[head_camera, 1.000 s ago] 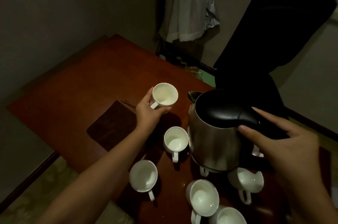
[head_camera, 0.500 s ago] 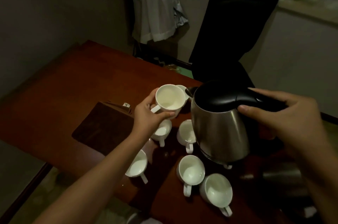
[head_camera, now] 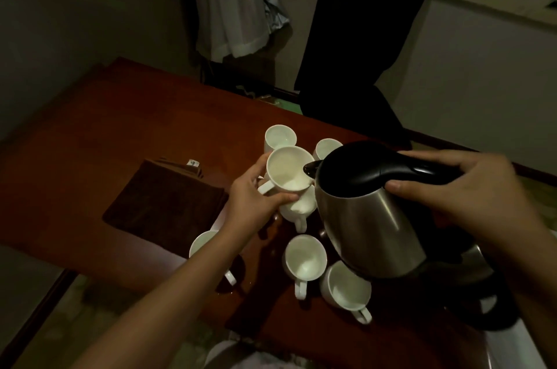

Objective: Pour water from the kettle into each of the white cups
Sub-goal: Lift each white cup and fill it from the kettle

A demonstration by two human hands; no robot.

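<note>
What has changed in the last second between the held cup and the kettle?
The left hand has lifted its cup toward the kettle; the right hand has tipped the kettle, so its spout now reaches over the cup's rim. Both grips are unchanged. The other cups remain on the table.

A single head-worn wide-angle camera looks forward and steeply down, close over the near edge of the bench — forearms enter from below, a wall stands far behind.
</note>
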